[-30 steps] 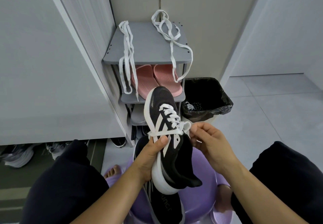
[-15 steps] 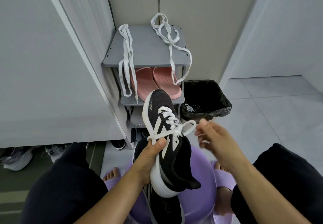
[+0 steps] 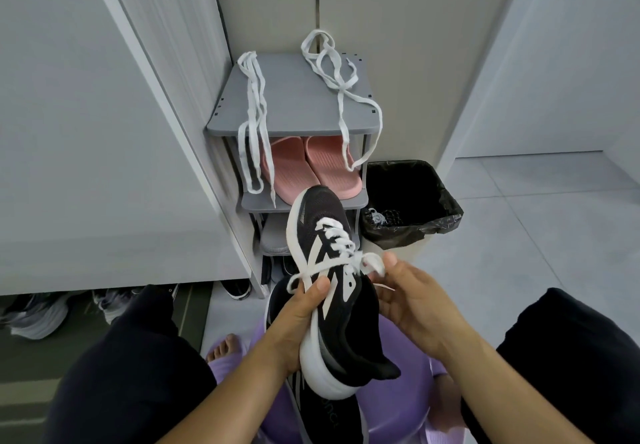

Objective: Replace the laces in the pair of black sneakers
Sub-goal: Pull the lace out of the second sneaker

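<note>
The left grip (image 3: 294, 326) held a white-soled black mesh sneaker (image 3: 346, 319); beside it, the right grip (image 3: 412, 305) pinched its flat white lace (image 3: 334, 237).

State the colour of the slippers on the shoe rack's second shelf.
The slippers are pink, clearest in the head view.

Only one scrap of lettering is showing: pale grey letters (image 3: 331, 421) are running lengthwise along the black part of the lower sneaker (image 3: 280, 305), the one lying beneath the held sneaker (image 3: 346, 326). They are sitting sideways to the camera and are reading roughly as "anc" or "unc". The start of the word is hiding behind the held sneaker's white sole, so the full word is not coming through. The held sneaker is carrying slanted white stripes (image 3: 320, 253) on its side, a mark with no letters in it.
</note>
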Motion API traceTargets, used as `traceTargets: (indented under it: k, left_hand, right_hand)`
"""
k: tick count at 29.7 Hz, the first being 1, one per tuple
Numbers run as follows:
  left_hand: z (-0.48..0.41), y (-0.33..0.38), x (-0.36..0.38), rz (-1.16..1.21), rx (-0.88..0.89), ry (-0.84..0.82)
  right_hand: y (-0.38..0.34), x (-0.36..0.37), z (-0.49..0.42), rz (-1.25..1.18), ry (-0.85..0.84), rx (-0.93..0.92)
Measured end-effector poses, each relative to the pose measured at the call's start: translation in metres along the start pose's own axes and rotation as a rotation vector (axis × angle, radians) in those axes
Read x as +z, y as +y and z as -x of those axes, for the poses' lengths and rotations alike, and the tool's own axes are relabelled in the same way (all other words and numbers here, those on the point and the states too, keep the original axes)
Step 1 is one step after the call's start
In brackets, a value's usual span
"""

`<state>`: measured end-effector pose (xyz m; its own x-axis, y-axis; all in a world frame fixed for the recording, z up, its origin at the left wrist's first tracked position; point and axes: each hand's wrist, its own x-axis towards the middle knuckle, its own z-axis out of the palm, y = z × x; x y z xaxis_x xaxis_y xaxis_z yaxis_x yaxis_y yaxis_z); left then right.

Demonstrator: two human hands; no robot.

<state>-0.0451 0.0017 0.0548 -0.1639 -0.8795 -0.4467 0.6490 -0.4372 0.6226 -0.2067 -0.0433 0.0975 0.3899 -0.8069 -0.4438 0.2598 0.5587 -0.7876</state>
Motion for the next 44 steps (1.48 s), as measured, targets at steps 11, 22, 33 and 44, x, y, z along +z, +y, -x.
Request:
traceTargets:
  k: [11, 22, 33, 44]
  left_hand:
    - [-0.002, 0.003, 0.0, -0.019, 0.012, -0.024]
    - [0.002, 0.005, 0.003, 0.001, 0.005, -0.019]
    - [0.003, 0.002, 0.005, -0.06, 0.029, -0.018]
    - [0.003, 0.005, 0.004, -0.003, 0.021, -0.01]
  right_hand:
    - [-0.002, 0.004, 0.0, -0.064, 0.017, -0.009]
    - [-0.04, -0.033, -0.007, -0.153, 0.497, -0.254]
    - [0.001, 0.004, -0.003, -0.027, 0.021, 0.018]
    - [-0.016, -0.011, -0.007, -0.086, 0.194, 0.034]
